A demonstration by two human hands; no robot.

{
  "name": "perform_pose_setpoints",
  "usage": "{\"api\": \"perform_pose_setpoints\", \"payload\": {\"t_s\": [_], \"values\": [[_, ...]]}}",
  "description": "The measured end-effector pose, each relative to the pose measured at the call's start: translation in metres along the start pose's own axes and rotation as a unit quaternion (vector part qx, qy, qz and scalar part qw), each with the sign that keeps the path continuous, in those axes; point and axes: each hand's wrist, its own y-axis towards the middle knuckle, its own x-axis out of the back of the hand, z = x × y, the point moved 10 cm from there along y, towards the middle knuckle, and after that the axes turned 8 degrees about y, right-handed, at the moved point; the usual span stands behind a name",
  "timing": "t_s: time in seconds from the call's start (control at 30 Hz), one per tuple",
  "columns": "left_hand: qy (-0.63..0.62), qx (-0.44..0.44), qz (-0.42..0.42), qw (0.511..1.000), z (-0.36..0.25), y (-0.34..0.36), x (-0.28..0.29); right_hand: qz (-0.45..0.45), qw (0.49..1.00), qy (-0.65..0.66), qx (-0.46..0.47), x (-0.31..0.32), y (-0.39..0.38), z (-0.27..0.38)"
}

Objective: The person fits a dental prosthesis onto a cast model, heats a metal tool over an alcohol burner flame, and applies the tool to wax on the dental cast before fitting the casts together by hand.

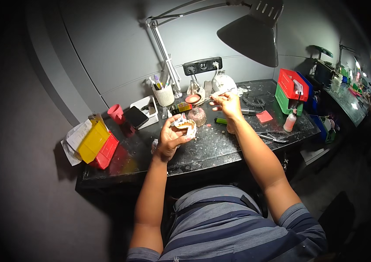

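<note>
Piece in work: white, plaster-like arch-shaped model (pixel 186 126) with an orange-brown inner face; held up over the front of the black, speckled bench (pixel 216 146), just beside the glass vessel.
Left hand (pixel 170 139): fingers curled around the model from the outer side, thumb pressed along its near edge.
Right hand (pixel 228 106): thumb and forefinger appear to pinch a thin, pale rod-like tool (pixel 207 98); the other fingers are partly bent; the tool's tip is too small to make out.
Stage of work: judged under way; model in hand, tool taken up, the two apart. Orange-brown material is already in the model; how much remains to be done cannot be told.
Shallow round dish with dark rim (pixel 193 103): holds pink material; the tool is near it.
Clear, rounded glass vessel (pixel 197 116): stands below the dish, pinkish inside; contact between the two unclear.
White perforated cup (pixel 164 97): pens and slim tools, upright.
White rectangular tray (pixel 154 119): dark items inside; a flat black slab (pixel 136 117) lies at its near side.
Pink-red mug (pixel 115 113): contents not visible.
Yellow plastic bin (pixel 94 142): beside loose white papers, above a red plastic bin (pixel 107 153); contents unclear.
Red open-fronted bin (pixel 286 84): pale contents, set over a green bin (pixel 284 101).
Small translucent bottle (pixel 289 122): pink contents.
</note>
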Motion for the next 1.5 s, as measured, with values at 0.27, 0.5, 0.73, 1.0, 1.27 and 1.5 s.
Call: {"api": "perform_pose_setpoints", "payload": {"t_s": [0.27, 0.5, 0.73, 1.0, 1.27, 1.5], "values": [[-0.015, 0.000, -0.005, 1.000, -0.004, -0.002, -0.002, 0.003, 1.000, -0.013, 0.008, -0.003, -0.003, 0.003], [-0.003, -0.009, -0.002, 1.000, -0.003, -0.001, -0.002, 0.007, 1.000, -0.009, 0.007, 0.000, -0.001, 0.002], [0.000, -0.005, 0.003, 1.000, -0.002, -0.001, -0.001, 0.002, 1.000, -0.019, 0.000, -0.002, -0.005, 0.003], [0.007, -0.003, -0.002, 1.000, -0.002, 0.000, -0.002, 0.011, 1.000, -0.004, 0.001, -0.001, -0.003, 0.001], [0.013, -0.007, -0.005, 1.000, -0.002, 0.000, -0.001, 0.000, 1.000, -0.021, -0.001, 0.000, -0.007, 0.006], [0.024, -0.011, -0.007, 1.000, 0.002, 0.002, 0.001, 0.005, 1.000, -0.013, 0.004, 0.000, -0.007, 0.005]]}}
